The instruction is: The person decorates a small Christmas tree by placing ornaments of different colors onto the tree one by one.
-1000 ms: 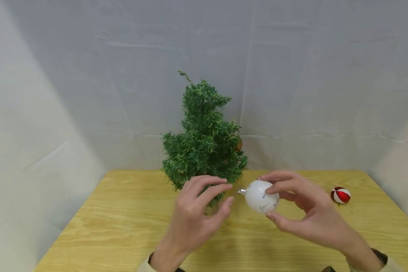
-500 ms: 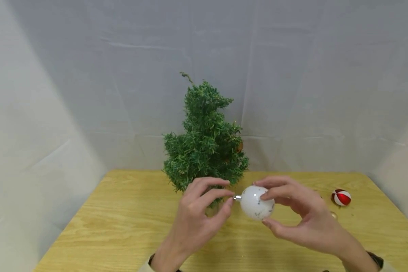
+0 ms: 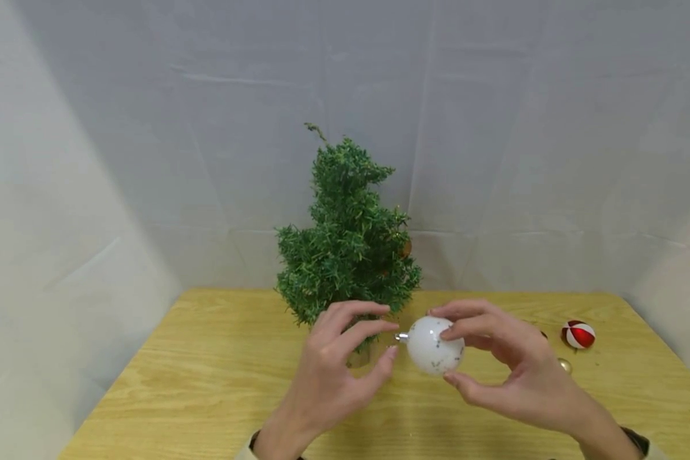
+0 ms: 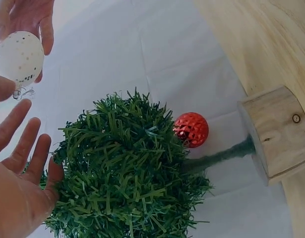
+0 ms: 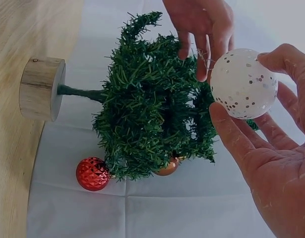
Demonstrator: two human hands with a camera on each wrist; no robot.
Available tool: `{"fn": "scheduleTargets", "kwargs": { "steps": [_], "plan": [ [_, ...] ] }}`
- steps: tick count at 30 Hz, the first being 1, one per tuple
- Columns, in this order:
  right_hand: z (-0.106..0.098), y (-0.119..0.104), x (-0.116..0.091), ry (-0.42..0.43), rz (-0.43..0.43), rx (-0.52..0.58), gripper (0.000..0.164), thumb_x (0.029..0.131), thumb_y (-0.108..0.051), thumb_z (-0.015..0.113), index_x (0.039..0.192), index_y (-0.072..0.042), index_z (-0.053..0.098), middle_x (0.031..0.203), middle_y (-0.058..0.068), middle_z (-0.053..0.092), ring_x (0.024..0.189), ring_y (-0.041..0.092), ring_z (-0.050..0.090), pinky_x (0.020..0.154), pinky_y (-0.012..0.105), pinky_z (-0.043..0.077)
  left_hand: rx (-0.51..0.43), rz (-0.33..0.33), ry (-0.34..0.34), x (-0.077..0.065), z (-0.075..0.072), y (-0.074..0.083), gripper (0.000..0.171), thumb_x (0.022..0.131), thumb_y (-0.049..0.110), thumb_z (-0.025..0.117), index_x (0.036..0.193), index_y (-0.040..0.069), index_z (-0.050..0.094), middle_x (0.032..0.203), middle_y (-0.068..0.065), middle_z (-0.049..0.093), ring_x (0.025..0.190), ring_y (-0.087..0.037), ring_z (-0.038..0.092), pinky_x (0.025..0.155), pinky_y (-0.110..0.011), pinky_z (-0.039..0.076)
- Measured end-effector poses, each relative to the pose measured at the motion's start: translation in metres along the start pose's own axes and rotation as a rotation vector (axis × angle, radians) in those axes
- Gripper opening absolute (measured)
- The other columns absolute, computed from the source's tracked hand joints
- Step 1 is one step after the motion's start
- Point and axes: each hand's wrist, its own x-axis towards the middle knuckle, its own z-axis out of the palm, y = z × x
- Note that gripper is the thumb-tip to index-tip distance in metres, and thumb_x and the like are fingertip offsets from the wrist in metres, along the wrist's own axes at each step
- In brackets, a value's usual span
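Observation:
My right hand holds a white Christmas bauble with silvery specks between thumb and fingers. The bauble lies sideways, its silver cap pointing left. Around that cap, thumb and forefinger apart, is my left hand; it holds nothing. A thin loop shows at the cap in the left wrist view. Just behind the hands stands a small artificial Christmas tree on a round wooden base. From it hang a red faceted bauble and an orange bauble, partly hidden by the branches.
To the right on the wooden table lie a red and white bauble and a small gold ball. A dark red thing is mostly hidden behind the right hand. A pale cloth closes off the back.
The right hand has brought the bauble slightly left and down, toward the left hand. The left thumb and forefinger came together at the cap, then parted again.

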Motion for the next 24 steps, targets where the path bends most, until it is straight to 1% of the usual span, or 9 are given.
{"fn": "scheduleTargets", "kwargs": {
  "steps": [3, 9, 15, 20, 24],
  "plan": [
    [0.0006, -0.0004, -0.0004, 0.000, 0.017, 0.002, 0.061, 0.069, 0.029, 0.073, 0.123, 0.003, 0.061, 0.139, 0.012, 0.059, 0.122, 0.016, 0.063, 0.089, 0.025, 0.060, 0.001, -0.003, -0.005, 0.0001, 0.0008, -0.0001, 0.015, 0.086, 0.017, 0.079, 0.100, 0.018, 0.077, 0.119, 0.000, 0.071, 0.112, -0.016, 0.063, 0.092, -0.038, 0.052],
    [0.0010, -0.0008, -0.0021, -0.001, 0.043, 0.006, 0.060, 0.071, 0.028, 0.072, 0.123, 0.001, 0.061, 0.139, 0.011, 0.060, 0.122, 0.015, 0.063, 0.089, 0.025, 0.060, -0.007, -0.022, -0.006, -0.0011, 0.0019, 0.0005, 0.010, 0.085, 0.014, 0.079, 0.095, 0.016, 0.077, 0.118, 0.000, 0.071, 0.110, -0.016, 0.064, 0.091, -0.037, 0.052],
    [0.0004, 0.0019, -0.0036, -0.001, 0.005, 0.006, 0.061, 0.069, 0.029, 0.072, 0.124, 0.003, 0.061, 0.139, 0.013, 0.059, 0.122, 0.016, 0.063, 0.088, 0.025, 0.060, -0.051, -0.066, 0.008, -0.0024, 0.0011, 0.0014, 0.004, 0.090, 0.014, 0.074, 0.093, 0.017, 0.075, 0.118, 0.000, 0.071, 0.111, -0.017, 0.063, 0.093, -0.039, 0.053],
    [0.0001, 0.0022, -0.0047, 0.000, -0.010, -0.029, 0.064, 0.068, 0.027, 0.074, 0.125, 0.001, 0.062, 0.138, 0.013, 0.058, 0.120, 0.015, 0.062, 0.087, 0.022, 0.059, -0.102, -0.123, 0.057, -0.0036, -0.0005, 0.0028, 0.010, 0.089, 0.007, 0.072, 0.091, 0.016, 0.072, 0.116, -0.003, 0.070, 0.111, -0.019, 0.065, 0.091, -0.036, 0.057],
    [0.0009, 0.0017, -0.0042, 0.008, -0.013, -0.071, 0.064, 0.068, 0.024, 0.075, 0.126, -0.001, 0.064, 0.134, 0.012, 0.055, 0.118, 0.014, 0.059, 0.089, 0.021, 0.057, -0.122, -0.138, 0.078, -0.0042, -0.0017, 0.0035, 0.015, 0.085, 0.002, 0.072, 0.091, 0.015, 0.070, 0.114, -0.003, 0.071, 0.108, -0.019, 0.067, 0.089, -0.033, 0.058]
  ]
}}
